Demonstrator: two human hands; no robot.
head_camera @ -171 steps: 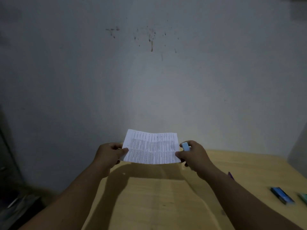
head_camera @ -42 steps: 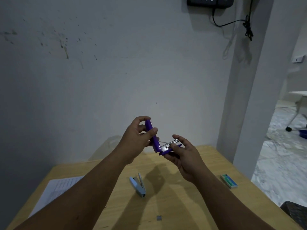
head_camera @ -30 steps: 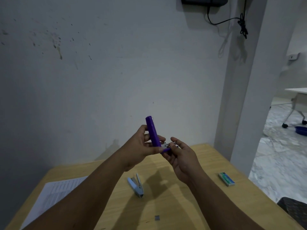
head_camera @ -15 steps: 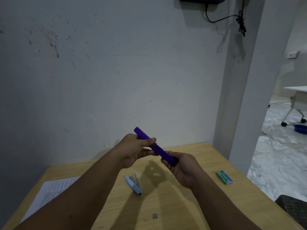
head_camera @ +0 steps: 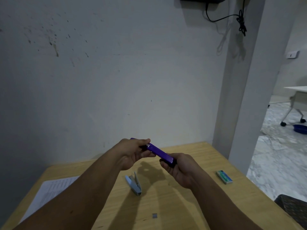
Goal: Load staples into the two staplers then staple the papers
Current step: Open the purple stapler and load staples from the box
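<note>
Above the middle of the desk (head_camera: 191,146), the left hand (head_camera: 132,153) and right hand (head_camera: 181,170) are each gripping one end of the closed purple stapler (head_camera: 160,153), which is looking light, rigid and smooth, probably best pinched by its long sides.

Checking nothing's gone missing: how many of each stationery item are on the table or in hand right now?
Staplers: 2, purple held by left hand and right hand; blue on the table
Staple boxes: 1
Paper stacks: 1
Loose staple strips: 1
Total: 5
</note>
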